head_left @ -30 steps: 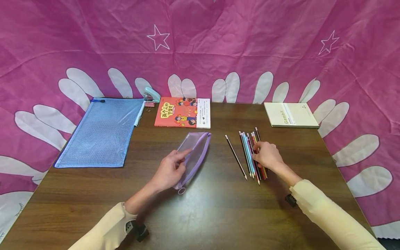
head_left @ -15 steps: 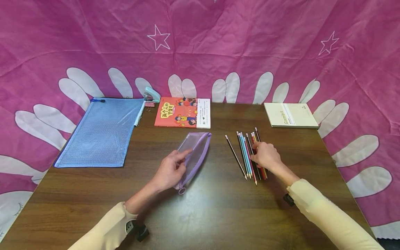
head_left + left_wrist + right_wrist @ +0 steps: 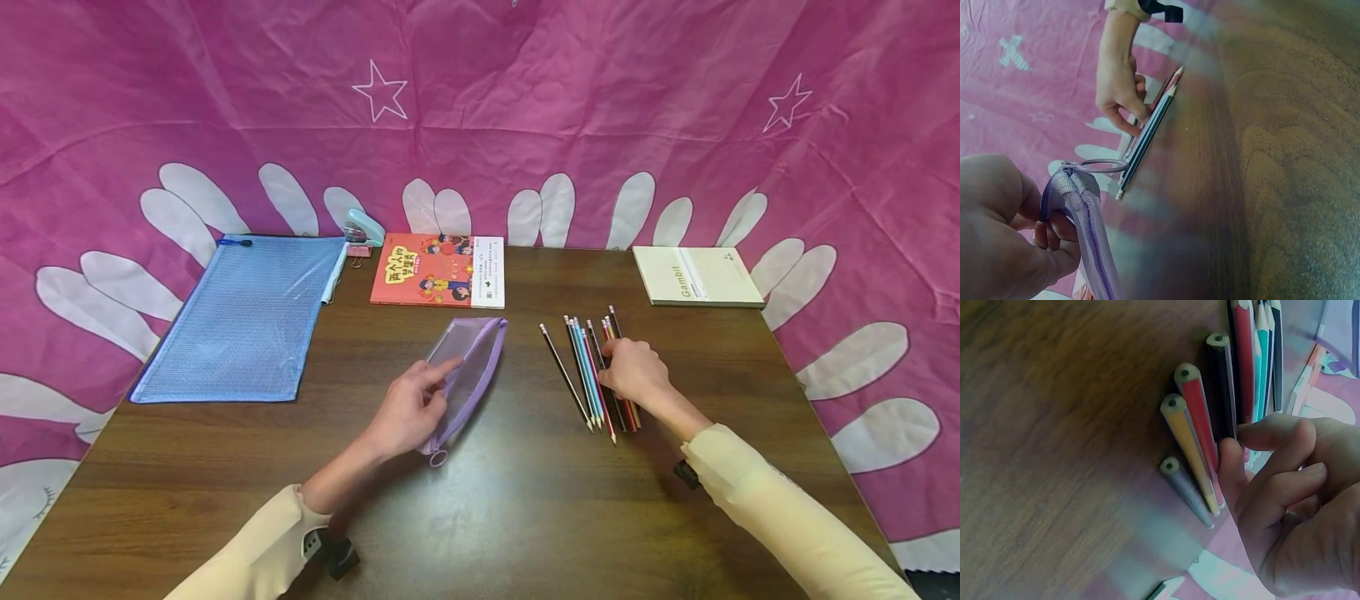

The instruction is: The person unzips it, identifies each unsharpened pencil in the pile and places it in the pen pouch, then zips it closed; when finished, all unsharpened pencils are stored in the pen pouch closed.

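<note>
A purple mesh pencil case (image 3: 474, 379) with a zip and ring pull is held by my left hand (image 3: 405, 412), thumb and fingers pinching its edge in the left wrist view. On the table, a loose group of pencils lies around my right hand (image 3: 637, 375). In the right wrist view, thumb and forefinger pinch a black pencil (image 3: 1220, 381) near its far end. Blunt-ended red (image 3: 1196, 400), yellow (image 3: 1188, 444) and dark grey (image 3: 1186, 490) pencils lie on one side of it. Light blue pencils (image 3: 581, 358) and a red one lie on the other. A separate black pencil (image 3: 566, 377) lies left of them.
Blue zip folder (image 3: 240, 325) lies at the left. Behind stand or lie a light-blue stapler (image 3: 365, 225), pink binder clip (image 3: 358, 250), red book (image 3: 427, 271) and cream notebook (image 3: 697, 275). A pink cloth (image 3: 480, 125) hangs along the table's back edge.
My right hand has shifted slightly left. The light blue and neighbouring pencils have slid left, closer to the separate black pencil. My left hand and the pencil case have stayed in place.
</note>
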The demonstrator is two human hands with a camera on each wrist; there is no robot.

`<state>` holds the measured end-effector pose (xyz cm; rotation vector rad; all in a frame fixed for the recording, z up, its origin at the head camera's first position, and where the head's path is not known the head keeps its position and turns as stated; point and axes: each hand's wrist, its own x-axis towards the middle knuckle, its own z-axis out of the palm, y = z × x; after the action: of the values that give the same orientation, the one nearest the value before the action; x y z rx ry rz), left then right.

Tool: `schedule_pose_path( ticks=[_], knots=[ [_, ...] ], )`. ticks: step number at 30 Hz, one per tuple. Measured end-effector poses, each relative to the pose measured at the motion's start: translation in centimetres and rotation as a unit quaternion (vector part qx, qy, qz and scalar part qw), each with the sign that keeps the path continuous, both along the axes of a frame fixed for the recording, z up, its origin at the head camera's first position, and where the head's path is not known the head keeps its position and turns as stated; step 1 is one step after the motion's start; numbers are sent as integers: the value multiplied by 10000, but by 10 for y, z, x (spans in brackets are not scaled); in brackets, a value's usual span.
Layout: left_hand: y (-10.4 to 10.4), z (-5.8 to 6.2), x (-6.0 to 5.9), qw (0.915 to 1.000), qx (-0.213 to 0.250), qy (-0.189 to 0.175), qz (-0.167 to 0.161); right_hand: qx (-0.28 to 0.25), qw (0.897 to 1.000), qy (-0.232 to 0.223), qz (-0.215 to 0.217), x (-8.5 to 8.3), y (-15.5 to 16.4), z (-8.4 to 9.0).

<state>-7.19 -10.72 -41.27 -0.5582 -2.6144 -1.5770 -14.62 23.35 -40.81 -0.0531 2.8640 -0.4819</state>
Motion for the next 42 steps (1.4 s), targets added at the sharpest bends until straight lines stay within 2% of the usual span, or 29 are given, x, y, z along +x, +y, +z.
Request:
schedule_pose_path(
  ticks=[11,19,26,33,36,38,42],
  knots=[
    [1,0,0,10000,-75,8,31,-102,9998,186,6,1,0,-5],
    [0,0,1,10000,-74,17,33,-176,9991,381,-92,2,0,-1],
    [1,1,1,10000,-67,13,8,-599,9970,409,-254,6,1,4],
    [0,0,1,10000,-51,39,1,-1278,9898,611,-118,9,1,6],
    [0,-1,1,10000,-41,17,-10,-1850,9816,371,-297,10,0,8],
    [0,-1,1,10000,-40,4,-9,-2419,9691,83,-472,10,-2,9],
    [1,-1,2,10000,-34,6,27,-3684,9233,-590,-909,12,-8,7]
  ],
)
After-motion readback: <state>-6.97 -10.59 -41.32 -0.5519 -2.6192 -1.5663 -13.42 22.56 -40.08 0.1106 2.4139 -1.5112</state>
